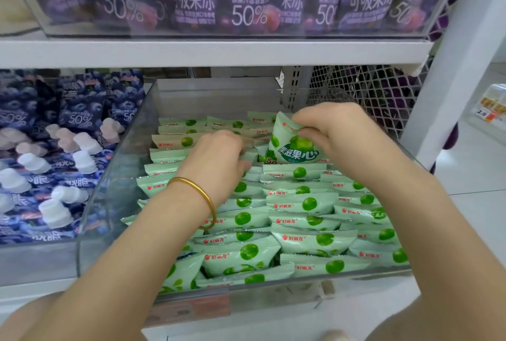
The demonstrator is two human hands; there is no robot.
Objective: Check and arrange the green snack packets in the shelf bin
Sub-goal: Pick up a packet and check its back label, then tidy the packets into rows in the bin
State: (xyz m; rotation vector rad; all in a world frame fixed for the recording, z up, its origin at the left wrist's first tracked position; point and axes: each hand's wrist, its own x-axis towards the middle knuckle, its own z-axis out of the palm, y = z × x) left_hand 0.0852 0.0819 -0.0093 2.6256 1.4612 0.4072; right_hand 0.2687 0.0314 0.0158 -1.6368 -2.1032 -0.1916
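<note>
A clear plastic shelf bin (117, 176) under a white shelf board (191, 53) holds rows of pale green snack packets (301, 203), packed up to its 6 o'clock rim. There is bare room at 12 o'clock. The right hand (334, 127) pinches one upright green packet (290, 146) at 1 o'clock. The left hand (216, 159) is curled among the rows, its grip apparently hidden. Blue spouted pouches (54, 149) crowd 9 o'clock.

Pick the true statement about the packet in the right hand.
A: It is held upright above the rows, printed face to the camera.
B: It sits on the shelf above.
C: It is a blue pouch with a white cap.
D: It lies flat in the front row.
A: the right hand pinches the top of a green snack packet, which stands upright over the other green packets lying in the clear bin.
</note>
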